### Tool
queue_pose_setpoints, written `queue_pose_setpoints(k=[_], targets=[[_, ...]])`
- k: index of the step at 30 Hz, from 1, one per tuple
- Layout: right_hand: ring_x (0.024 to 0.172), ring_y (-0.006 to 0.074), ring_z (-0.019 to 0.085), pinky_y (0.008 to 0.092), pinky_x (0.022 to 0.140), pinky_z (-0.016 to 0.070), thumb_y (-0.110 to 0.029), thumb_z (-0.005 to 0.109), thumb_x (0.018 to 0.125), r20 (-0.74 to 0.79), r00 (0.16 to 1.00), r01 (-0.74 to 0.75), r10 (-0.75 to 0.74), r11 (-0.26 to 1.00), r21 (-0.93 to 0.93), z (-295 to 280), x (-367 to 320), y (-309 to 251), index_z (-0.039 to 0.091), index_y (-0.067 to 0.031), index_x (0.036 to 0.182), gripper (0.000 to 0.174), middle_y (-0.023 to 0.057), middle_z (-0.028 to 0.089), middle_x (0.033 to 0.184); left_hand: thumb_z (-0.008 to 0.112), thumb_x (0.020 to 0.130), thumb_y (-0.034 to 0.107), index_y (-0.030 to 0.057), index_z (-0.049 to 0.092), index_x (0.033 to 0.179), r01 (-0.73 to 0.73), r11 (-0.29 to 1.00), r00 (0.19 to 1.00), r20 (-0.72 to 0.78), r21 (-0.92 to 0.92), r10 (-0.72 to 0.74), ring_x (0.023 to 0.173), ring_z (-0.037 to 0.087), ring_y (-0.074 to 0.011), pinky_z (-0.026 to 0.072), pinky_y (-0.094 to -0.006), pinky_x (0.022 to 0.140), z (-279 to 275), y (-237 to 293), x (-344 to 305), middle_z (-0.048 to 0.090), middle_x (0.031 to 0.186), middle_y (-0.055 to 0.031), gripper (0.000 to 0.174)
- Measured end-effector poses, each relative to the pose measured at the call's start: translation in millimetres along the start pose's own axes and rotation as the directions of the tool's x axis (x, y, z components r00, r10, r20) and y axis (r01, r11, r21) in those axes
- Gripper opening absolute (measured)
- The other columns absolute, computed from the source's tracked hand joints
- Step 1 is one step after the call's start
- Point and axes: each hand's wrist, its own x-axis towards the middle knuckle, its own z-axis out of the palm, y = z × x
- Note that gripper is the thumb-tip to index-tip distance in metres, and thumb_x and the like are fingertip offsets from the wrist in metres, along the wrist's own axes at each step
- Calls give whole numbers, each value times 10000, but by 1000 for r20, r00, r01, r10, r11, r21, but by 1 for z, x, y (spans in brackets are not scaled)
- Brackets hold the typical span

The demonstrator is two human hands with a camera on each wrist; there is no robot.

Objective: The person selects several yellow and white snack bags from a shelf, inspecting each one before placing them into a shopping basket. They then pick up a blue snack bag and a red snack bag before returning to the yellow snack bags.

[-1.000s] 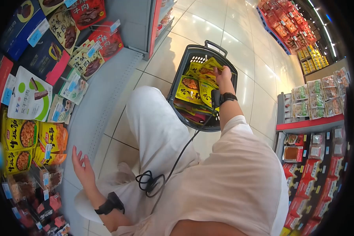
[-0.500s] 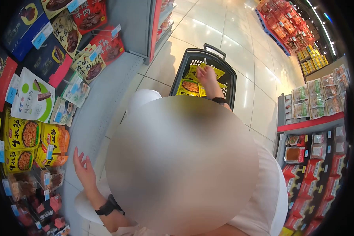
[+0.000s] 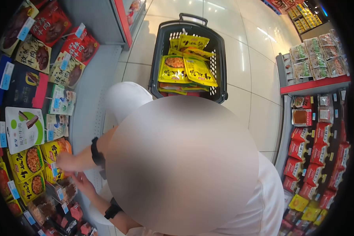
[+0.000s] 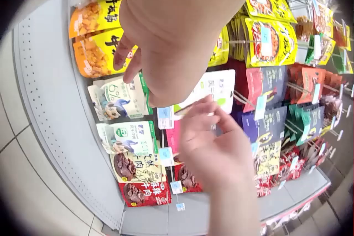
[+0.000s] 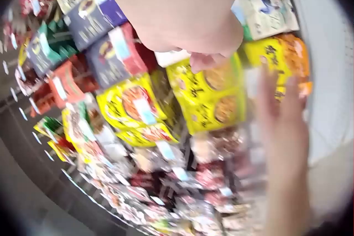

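Note:
My right hand (image 3: 69, 161) is blurred in the head view, in front of the yellow-and-orange pouches (image 3: 56, 148) on the left shelf. Its fingers curve loosely in the left wrist view, and nothing shows in them. Just below it, my left hand (image 3: 84, 185) reaches toward the shelf, fingers fairly straight and holding nothing visible. Both hands come close to the hanging price tags (image 3: 54, 169). On the floor stands a dark shopping basket (image 3: 223, 74), with several yellow pouches (image 3: 200, 71) lying over other packets. A blurred patch hides the middle of the head view.
Beside the yellow pouches hang a white-and-green pouch (image 3: 25, 128) and red packets (image 3: 80, 46). A grey shelf base (image 3: 92, 94) runs between the rack and my knee (image 3: 128, 98). Across the tiled aisle, another rack carries red packs (image 3: 299, 143) and clear packs (image 3: 314, 57).
My right hand has left the basket and swung across to the left shelf, beside my left hand. The yellow pouch it held at first now lies in the basket. The head view has shifted.

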Motion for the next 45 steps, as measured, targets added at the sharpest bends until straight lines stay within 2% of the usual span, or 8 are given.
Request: queue_pose_setpoints(k=[4,12,13,14,15,19,33,45], targets=[[607,269,640,365,574,513,-151,562,699,390,832,-377,394,918,-123,-33,-102,-21,673,-12,717,179,170,630,648,517,903,130,61,360,1358,177,982,982,-72,62,-173,1115,491,-208,418,-316,860,-32,11,-19,466,1294,-127,486],[548,162,606,308,470,483,-161,559,718,555,762,-610,335,660,439,-47,-96,-76,607,-51,723,120,82,614,629,526,887,180,65,362,1353,85,996,974,-210,-8,-85,1069,538,-227,460,-273,777,-140,-22,-37,486,1271,-129,507],[538,148,585,302,476,483,-194,601,726,601,749,-599,281,675,431,-40,-93,-63,598,-37,757,161,68,605,631,500,911,156,54,267,1391,247,962,937,-222,-121,-268,1104,511,-314,411,-438,969,-162,-35,-46,444,1288,-215,543],[536,139,565,294,477,476,-232,628,741,608,748,-648,268,496,578,-38,-98,-54,602,-37,795,204,55,590,637,450,930,100,64,275,1389,102,947,981,-128,-305,-147,1134,505,-306,420,-417,960,-175,-49,-54,453,1289,-208,493],[552,138,564,287,483,467,-257,646,752,596,705,-695,383,539,476,-43,-97,-54,603,-39,802,228,52,583,649,413,939,61,85,364,1341,-35,969,994,-89,244,58,1138,510,-282,423,-396,954,-195,-60,-57,478,1271,-187,405],[531,97,502,237,491,400,-227,565,842,676,614,-771,408,491,404,-78,-95,-80,594,-88,817,145,6,542,626,553,887,117,7,471,1228,208,880,819,-568,428,82,850,581,-172,477,-297,777,-183,33,-52,610,966,-96,367],[675,105,545,232,598,416,-251,473,918,821,549,-754,157,515,407,-115,-90,-126,581,-62,957,221,17,594,780,603,839,198,-16,554,1101,123,888,518,-792,444,324,799,633,-224,492,-316,701,-298,135,25,642,931,-140,342],[699,113,557,233,622,438,-234,467,924,836,533,-757,132,516,402,-113,-85,-114,571,-48,984,220,23,592,784,623,801,352,-35,474,1216,154,894,762,-627,420,163,976,598,-334,471,-383,817,-267,192,143,604,1070,-224,587]])
